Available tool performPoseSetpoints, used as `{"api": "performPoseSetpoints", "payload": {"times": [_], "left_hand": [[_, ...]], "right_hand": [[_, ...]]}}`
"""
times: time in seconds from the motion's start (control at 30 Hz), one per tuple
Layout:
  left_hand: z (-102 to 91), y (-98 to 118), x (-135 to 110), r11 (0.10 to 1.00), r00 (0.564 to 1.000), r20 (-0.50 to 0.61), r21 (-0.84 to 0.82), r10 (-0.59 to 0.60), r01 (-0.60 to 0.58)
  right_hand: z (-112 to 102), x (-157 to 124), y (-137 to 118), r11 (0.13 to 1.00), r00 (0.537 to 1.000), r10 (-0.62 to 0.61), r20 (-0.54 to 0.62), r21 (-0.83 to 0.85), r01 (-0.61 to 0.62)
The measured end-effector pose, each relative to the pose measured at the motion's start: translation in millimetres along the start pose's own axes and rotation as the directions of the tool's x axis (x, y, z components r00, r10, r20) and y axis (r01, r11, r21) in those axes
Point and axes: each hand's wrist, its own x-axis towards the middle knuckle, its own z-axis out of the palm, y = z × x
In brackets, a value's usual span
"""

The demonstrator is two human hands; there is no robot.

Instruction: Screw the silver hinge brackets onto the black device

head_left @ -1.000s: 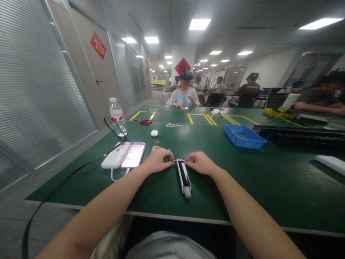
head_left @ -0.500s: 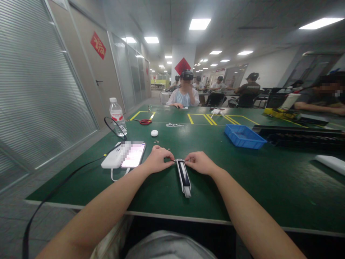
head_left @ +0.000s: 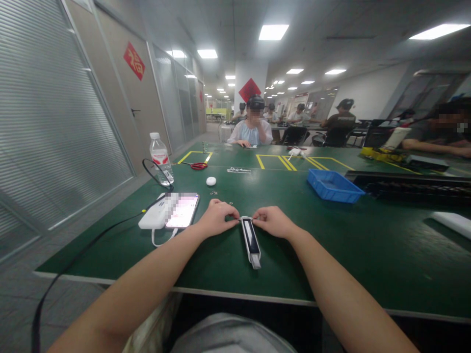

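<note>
A long, narrow white object [head_left: 252, 244] with a dark strip along its top face lies on the green table, pointing away from me. Its kind cannot be made out; a short pale piece sticks out at its near end. At its far left corner, my left hand [head_left: 219, 218] is closed, thumb and fingertips pinched on something tiny. My right hand [head_left: 273, 222] is pinched the same way at the far right corner. What lies between the fingertips is too small to name. A few small metal bits [head_left: 214, 193] lie beyond my left hand.
To the left are a phone [head_left: 184, 210], a white power bank [head_left: 153, 214] with cables and a water bottle [head_left: 160, 159]. Farther off lie a white rounded case [head_left: 211, 181] and red-handled scissors [head_left: 198, 165]. A blue tray [head_left: 334, 186] stands right. A person sits opposite.
My left hand's fingertips have shifted very slightly to the right, toward the white object. My right hand and the white object look almost unmoved.
</note>
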Motion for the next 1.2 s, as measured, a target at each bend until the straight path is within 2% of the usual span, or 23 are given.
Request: {"api": "performPoseSetpoints", "payload": {"times": [0.5,0.97,1.2], "left_hand": [[6.8,-1,1,0.999,1.0,-0.019,0.037,0.022,-0.021],[0.8,-4,-2,1.0,1.0,-0.003,0.024,-0.02,0.02],[6.1,-11,-1,0.996,0.998,-0.007,0.06,-0.059,0.059]], "right_hand": [[-2,0,-2,1.0,1.0,0.001,-0.001,0.006,-0.001],[-1,1,-1,1.0,1.0,0.009,0.011,-0.011,-0.008],[-2,0,-2,1.0,1.0,0.01,0.017,0.004,-0.01]]}}
